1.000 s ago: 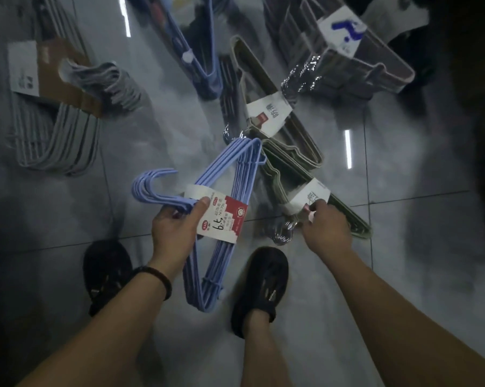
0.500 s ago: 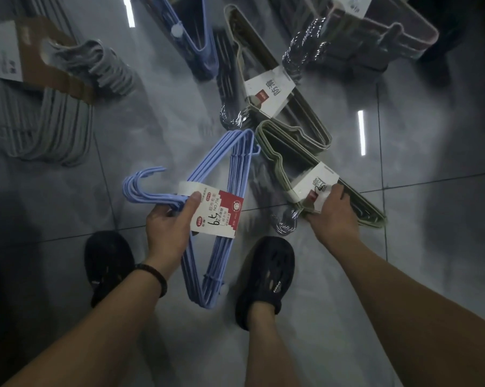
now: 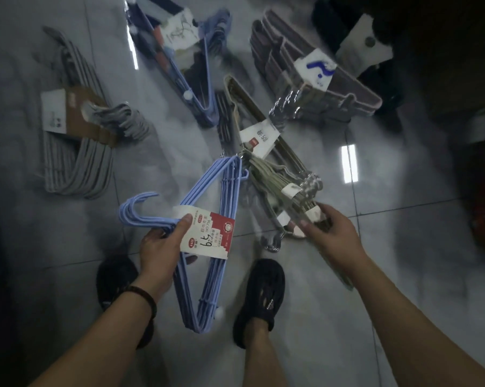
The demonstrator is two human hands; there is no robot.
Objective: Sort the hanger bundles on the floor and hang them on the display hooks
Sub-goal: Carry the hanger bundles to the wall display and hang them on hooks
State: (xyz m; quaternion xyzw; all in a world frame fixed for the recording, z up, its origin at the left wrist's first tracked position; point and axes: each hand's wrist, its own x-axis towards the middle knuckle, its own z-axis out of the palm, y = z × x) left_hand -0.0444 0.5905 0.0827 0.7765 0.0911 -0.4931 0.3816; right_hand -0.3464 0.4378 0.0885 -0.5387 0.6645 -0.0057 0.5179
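Observation:
My left hand (image 3: 163,244) grips a blue hanger bundle (image 3: 208,219) at its neck, thumb on the red and white label, and holds it above the floor. My right hand (image 3: 329,229) grips an olive green hanger bundle (image 3: 275,177) by its labelled neck and has it tilted up off the tiles, blurred by motion. A second olive bundle with a white label (image 3: 259,138) lies just behind it on the floor.
On the glossy grey tiles lie a grey bundle with a brown card (image 3: 76,141) at left, another blue bundle (image 3: 185,68) at the back, and a mauve bundle (image 3: 314,76) at back right. My two dark shoes (image 3: 259,300) stand below the hands.
My right hand has lifted the olive bundle off the floor and swung it up. The left hand keeps the blue bundle about where it was. The view has tilted to show more of the back.

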